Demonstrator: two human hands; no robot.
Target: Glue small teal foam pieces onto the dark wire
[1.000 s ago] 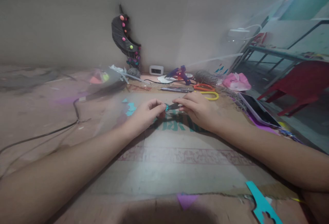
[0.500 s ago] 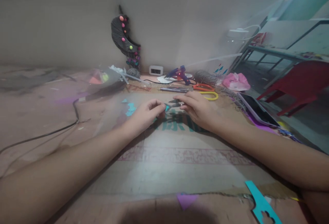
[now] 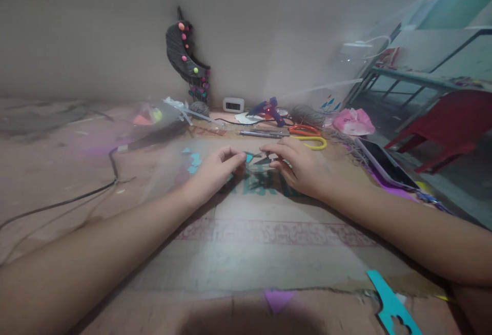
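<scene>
My left hand (image 3: 217, 170) pinches a small teal paper piece (image 3: 249, 158) between thumb and fingertips. My right hand (image 3: 299, 165) is closed round small dark snips (image 3: 263, 160), whose blades point left at the teal piece and stand slightly apart. Both hands hover just above a flattened cardboard sheet (image 3: 246, 243) with green printed letters. More teal scraps (image 3: 194, 161) lie left of my left hand.
Behind my hands lie orange-and-yellow scissors (image 3: 312, 137), a purple glue gun (image 3: 268, 109), a pen, a twine ball (image 3: 307, 114) and a pink bag (image 3: 352, 121). A tablet (image 3: 384, 163) lies at right, a cable (image 3: 69, 196) at left. A teal cutout (image 3: 390, 307) and a purple scrap (image 3: 279, 299) lie near me.
The snips' blades have come apart a little and shifted slightly right from the teal piece. My hands have stayed nearly in place.
</scene>
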